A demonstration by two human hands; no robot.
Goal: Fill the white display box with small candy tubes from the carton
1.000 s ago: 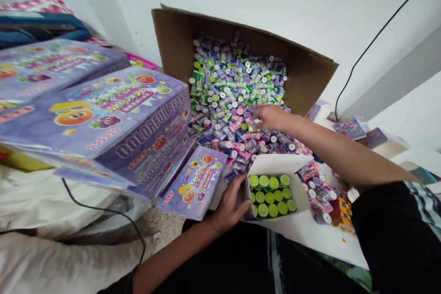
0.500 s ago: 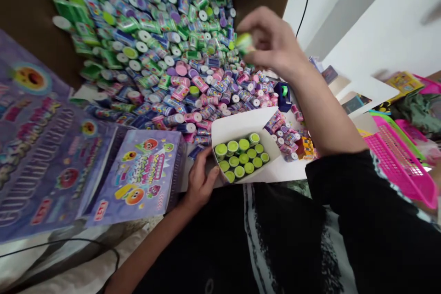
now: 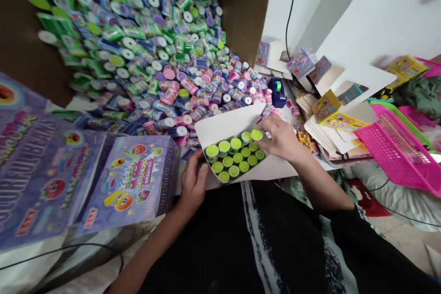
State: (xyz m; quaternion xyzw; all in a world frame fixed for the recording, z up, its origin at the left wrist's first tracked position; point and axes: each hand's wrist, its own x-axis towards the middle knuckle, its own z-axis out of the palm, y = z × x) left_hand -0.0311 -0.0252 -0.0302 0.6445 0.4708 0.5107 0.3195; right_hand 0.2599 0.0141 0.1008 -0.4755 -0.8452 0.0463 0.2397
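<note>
Green-capped tub [image 3: 257, 135] apparently pinched in right hand [image 3: 280, 138] fingers at small box [image 3: 227, 125] corner, left hand [image 3: 192, 183] gripping its side.

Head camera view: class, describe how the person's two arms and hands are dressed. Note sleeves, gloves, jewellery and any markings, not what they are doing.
Both hands are bare: no gloves, rings or watch show on the left hand or the right hand. Both forearms are uncovered too. A black sleeve with white streaky markings covers the right upper arm. The left arm's sleeve is out of view.
</note>
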